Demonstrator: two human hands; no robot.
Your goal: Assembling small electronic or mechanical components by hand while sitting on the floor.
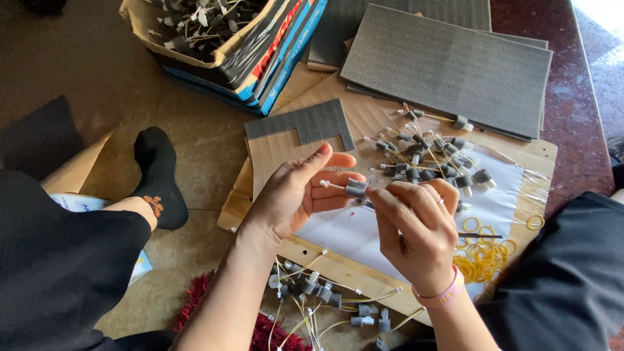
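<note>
My left hand (296,195) and my right hand (416,231) meet above a flat cardboard sheet (364,120). Between their fingertips is a small grey foam block (355,188) threaded on a thin white-tipped wire part, held by both hands. Just beyond the hands lies a loose heap of the same wire parts with foam blocks (429,156). A pile of yellow rubber bands (484,257) sits right of my right hand, which wears a pink wristband.
A partly cut grey foam sheet (302,123) lies on the cardboard; a stack of full foam sheets (448,65) is behind. A cardboard box (221,32) of parts stands at the back left. More finished wire pieces (325,299) lie near me. My socked foot (159,175) rests left.
</note>
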